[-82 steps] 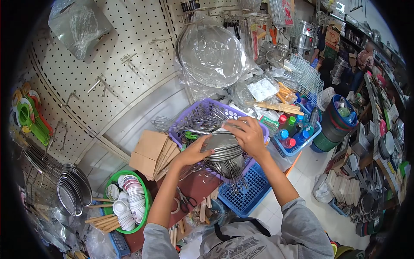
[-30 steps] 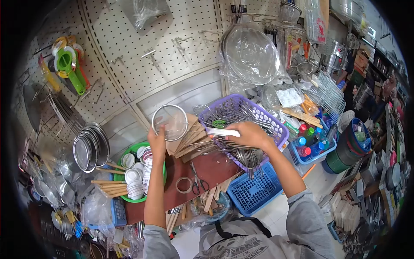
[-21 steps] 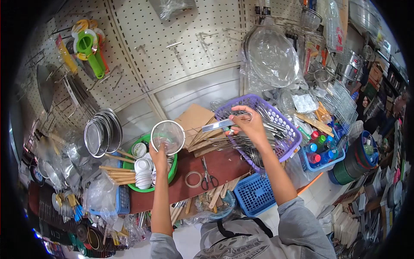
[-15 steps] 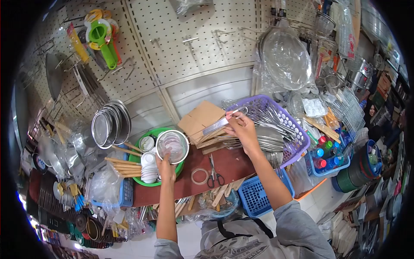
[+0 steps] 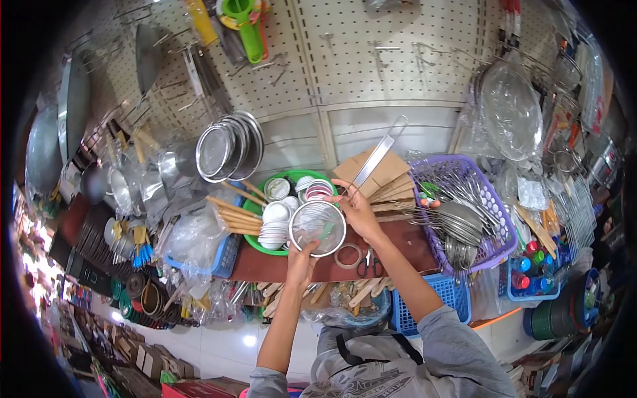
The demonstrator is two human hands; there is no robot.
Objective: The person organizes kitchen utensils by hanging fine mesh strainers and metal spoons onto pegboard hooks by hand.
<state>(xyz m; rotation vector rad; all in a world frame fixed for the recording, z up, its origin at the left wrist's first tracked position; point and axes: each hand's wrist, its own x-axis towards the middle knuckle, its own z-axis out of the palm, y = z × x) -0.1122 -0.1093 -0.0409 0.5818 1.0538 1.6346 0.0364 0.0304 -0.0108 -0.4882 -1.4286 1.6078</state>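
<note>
A round mesh strainer (image 5: 317, 227) with a long flat metal handle (image 5: 375, 159) is held over the red-brown table (image 5: 418, 247). My left hand (image 5: 303, 261) grips its rim from below. My right hand (image 5: 353, 207) has its fingers closed around the lower handle near the rim; the handle points up and right. Beneath and behind the strainer is a green basin (image 5: 249, 240) with stacked white-rimmed items (image 5: 273, 232). Flat brown cardboard (image 5: 375, 174) lies behind my right hand. A tape ring (image 5: 348, 256) and scissors (image 5: 369, 265) rest just in front.
A purple basket (image 5: 507, 229) of metal utensils stands right, with a blue basket (image 5: 451, 295) below it. Several strainers (image 5: 229, 147) hang or stand at left behind wooden handles (image 5: 235, 215). A pegboard (image 5: 371, 73) with hooks rises behind. Bottles (image 5: 524, 272) stand far right.
The view has shifted left. My right hand has come down and left toward the strainer, with the handle now raised beside it. My left hand still holds the rim.
</note>
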